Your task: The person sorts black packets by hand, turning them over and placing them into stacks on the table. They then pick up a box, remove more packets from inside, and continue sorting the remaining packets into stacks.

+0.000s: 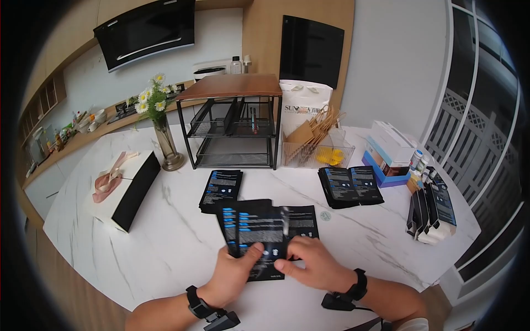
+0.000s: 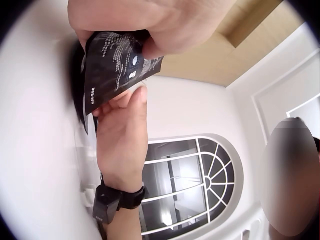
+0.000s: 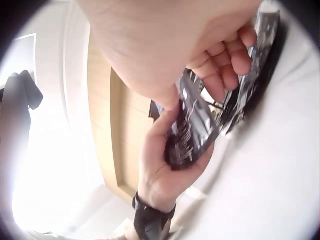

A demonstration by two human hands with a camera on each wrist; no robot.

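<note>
Gripping a fanned bunch of black printed pouches (image 1: 256, 229), at least 2, the left hand (image 1: 229, 276) has its thumb on the front face, above the surface (image 1: 165, 259). The right hand (image 1: 314, 265) is at the bunch's right edge, fingers curled; whether it pinches a pouch, cannot tell. Beyond lie 1 stack of pouches (image 1: 221, 190) at left and 2 overlapping piles (image 1: 342, 185) at right. Handling note: slick film probably slides, so thumb pressure should be firm but even, low on the face, to avoid creasing. Best worked 1 edge at a time, right fingertips light, corners aligned, printed faces the same way.
</note>
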